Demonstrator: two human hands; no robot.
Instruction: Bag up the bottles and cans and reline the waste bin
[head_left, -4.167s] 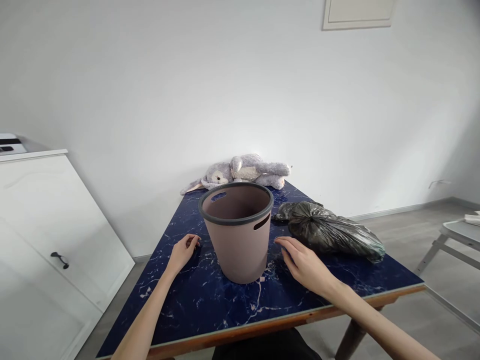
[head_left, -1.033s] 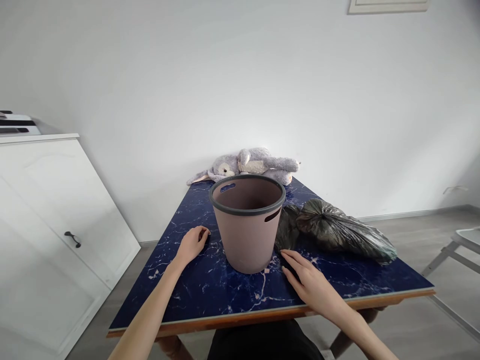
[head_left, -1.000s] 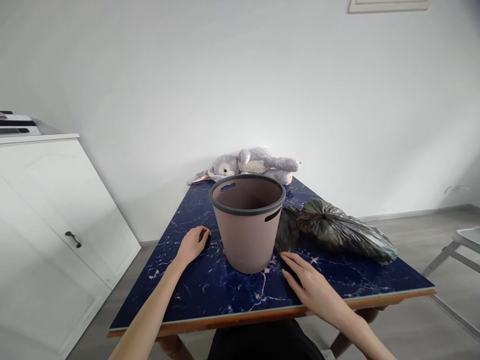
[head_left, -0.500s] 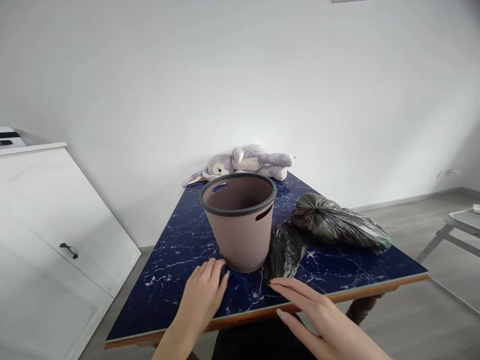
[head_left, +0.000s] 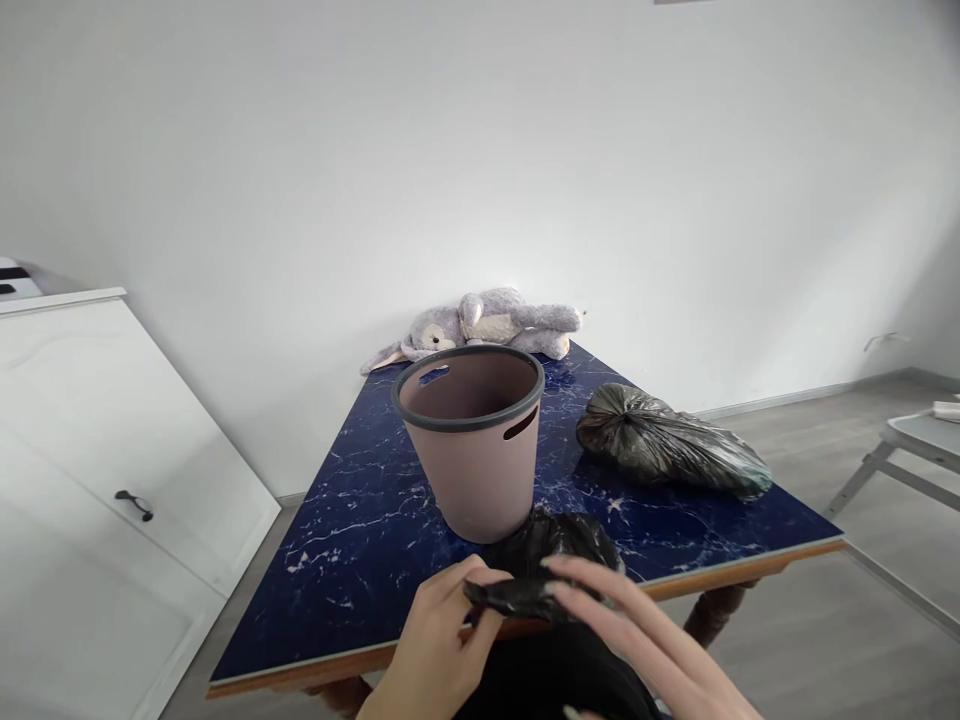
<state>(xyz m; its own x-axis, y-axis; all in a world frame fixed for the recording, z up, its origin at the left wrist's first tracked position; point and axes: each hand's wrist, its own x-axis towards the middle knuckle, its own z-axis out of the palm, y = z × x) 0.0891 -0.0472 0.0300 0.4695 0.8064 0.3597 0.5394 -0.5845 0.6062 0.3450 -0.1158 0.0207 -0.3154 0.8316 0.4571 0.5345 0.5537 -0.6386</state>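
A pinkish-brown plastic bin (head_left: 471, 440) with a dark grey rim stands upright on the blue marble-patterned table (head_left: 360, 520). In front of it, near the table's front edge, both hands meet over an empty black bin bag (head_left: 559, 545). My left hand (head_left: 442, 640) pinches the bag's near end between thumb and fingers. My right hand (head_left: 637, 640) lies over the bag from the right, fingers stretched along its edge. A full, tied black rubbish bag (head_left: 671, 445) lies on the table to the right of the bin.
A grey plush toy (head_left: 487, 325) lies at the table's far end against the white wall. A white cabinet (head_left: 97, 440) stands to the left. A pale stool or small table (head_left: 911, 450) is at the right edge on the grey floor.
The empty black bag came from beside the bin to the table's front edge. Both hands drew back toward me, and the left hand closed on the bag.
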